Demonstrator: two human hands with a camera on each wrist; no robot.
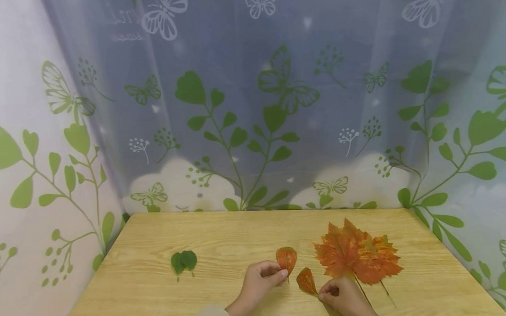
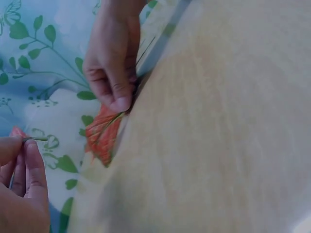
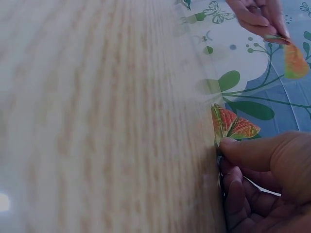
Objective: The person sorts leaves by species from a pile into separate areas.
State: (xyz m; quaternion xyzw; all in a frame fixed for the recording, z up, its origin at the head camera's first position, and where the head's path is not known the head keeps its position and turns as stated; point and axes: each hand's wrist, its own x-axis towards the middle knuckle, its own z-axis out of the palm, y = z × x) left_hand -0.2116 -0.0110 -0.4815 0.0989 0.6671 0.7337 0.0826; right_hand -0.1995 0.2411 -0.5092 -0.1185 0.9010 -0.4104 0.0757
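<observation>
Between thumb and fingers my left hand (image 1: 260,281) pinches a small rounded orange leaf (image 1: 286,256) near its stem, and the leaf stands upright. My right hand (image 1: 345,296) pinches the stem of a second small orange leaf (image 1: 306,281), whose blade tilts up to the left. The two leaves are close together but apart. In the right wrist view, the right thumb and fingertips hold the green-veined red leaf (image 3: 235,125) at its base, while the left hand (image 3: 260,17) appears farther off with its own leaf (image 3: 295,61).
Large orange maple leaves (image 1: 355,255) with long stems lie overlapped on the right of the wooden table (image 1: 231,234), just beyond the right hand. Two small green leaves (image 1: 184,262) lie at the left. A curtain (image 1: 243,130) printed with plants and butterflies hangs behind the table.
</observation>
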